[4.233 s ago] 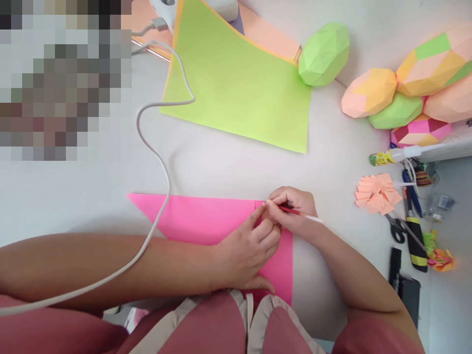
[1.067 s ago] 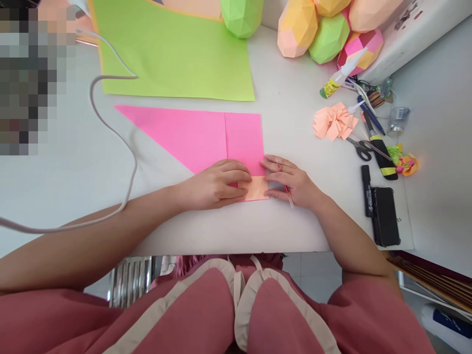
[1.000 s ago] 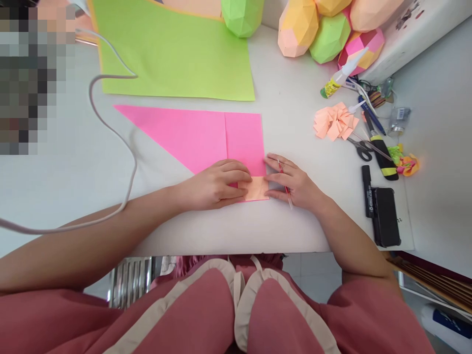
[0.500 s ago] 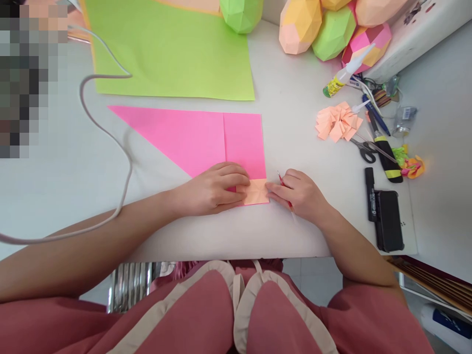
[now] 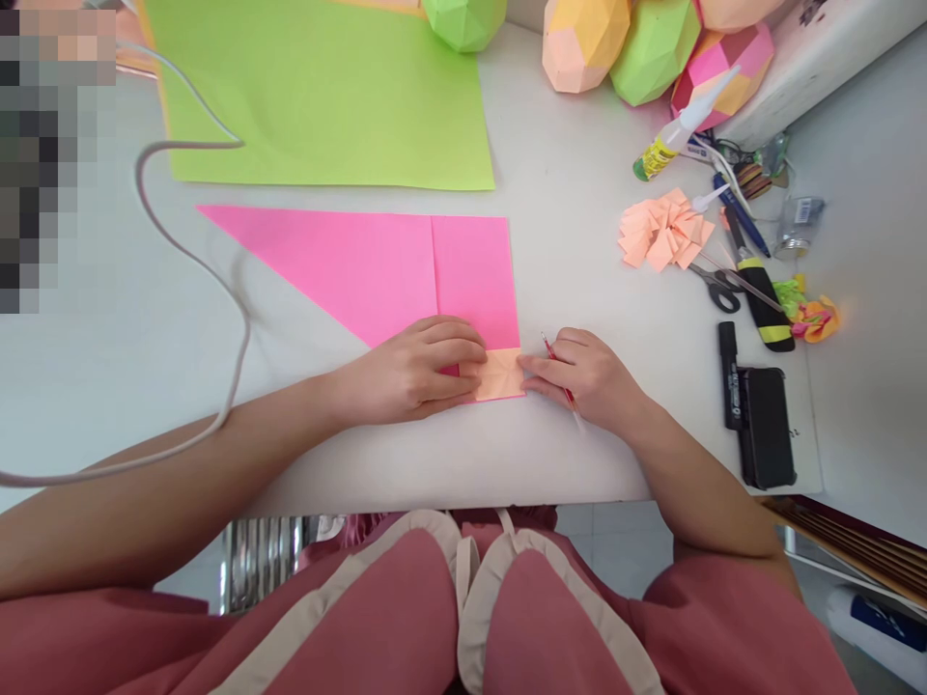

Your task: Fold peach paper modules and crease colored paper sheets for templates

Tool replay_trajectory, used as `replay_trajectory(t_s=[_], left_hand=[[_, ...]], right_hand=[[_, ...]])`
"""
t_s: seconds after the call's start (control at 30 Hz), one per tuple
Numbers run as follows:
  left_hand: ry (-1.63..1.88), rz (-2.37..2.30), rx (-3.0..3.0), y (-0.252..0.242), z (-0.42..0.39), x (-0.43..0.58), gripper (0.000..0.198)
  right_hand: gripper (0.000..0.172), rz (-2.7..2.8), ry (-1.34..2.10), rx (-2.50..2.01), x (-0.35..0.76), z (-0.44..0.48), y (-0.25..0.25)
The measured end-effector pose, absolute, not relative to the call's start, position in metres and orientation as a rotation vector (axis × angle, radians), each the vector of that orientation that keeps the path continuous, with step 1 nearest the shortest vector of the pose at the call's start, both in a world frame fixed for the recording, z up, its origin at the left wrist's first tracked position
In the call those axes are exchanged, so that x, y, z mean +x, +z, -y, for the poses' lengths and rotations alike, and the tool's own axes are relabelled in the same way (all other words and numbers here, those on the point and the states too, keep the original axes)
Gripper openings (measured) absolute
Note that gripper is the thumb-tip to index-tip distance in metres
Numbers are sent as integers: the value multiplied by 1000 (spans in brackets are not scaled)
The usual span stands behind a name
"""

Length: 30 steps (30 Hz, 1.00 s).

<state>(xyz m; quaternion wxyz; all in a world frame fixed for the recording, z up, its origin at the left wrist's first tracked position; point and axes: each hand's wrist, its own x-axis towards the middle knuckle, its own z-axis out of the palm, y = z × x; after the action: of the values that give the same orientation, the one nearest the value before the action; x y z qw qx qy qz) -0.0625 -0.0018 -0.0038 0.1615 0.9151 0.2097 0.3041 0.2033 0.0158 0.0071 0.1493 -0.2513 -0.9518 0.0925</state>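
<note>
1. Square (image 5: 501,374), peach, lying flat on the near right corner of the pink sheet (image 5: 325,263), between both hands.
2. Key relation: just left of the right hand (image 5: 585,375), just right of the left hand (image 5: 420,375), and partly beneath the latter. Neither hand clearly nearer; fingertips of both in contact.
3. Long axis of the visible part: side to side, roughly along the near edge of the table (image 5: 449,473). Left end covered by fingers, so full length impossible to tell.
4. Left hand: laid palm down, unclenched, fingers bent together over the paper, resting on top rather than gripping.
5. Right hand: closed around the pen (image 5: 569,394), with thumb and forefinger reaching to the square's right edge. Pinching that edge or merely touching: cannot tell.
6. Pen: tilted across the fingers, tip away from the body and slightly leftward, well clear of the paper.
7. Right edges of square and sheet: nearly flush. Near side: only a thin pink rim showing below the peach.
8. Beyond the sheet, apart from both hands: green sheet (image 5: 333,111).
</note>
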Motion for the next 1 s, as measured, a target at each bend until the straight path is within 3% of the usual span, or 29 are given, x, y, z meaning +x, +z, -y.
replay_trajectory(t_s=[1.0], left_hand=[[899, -578, 2618, -6, 1, -63, 12]], right_hand=[[25, 2713, 318, -750, 204, -15, 6]])
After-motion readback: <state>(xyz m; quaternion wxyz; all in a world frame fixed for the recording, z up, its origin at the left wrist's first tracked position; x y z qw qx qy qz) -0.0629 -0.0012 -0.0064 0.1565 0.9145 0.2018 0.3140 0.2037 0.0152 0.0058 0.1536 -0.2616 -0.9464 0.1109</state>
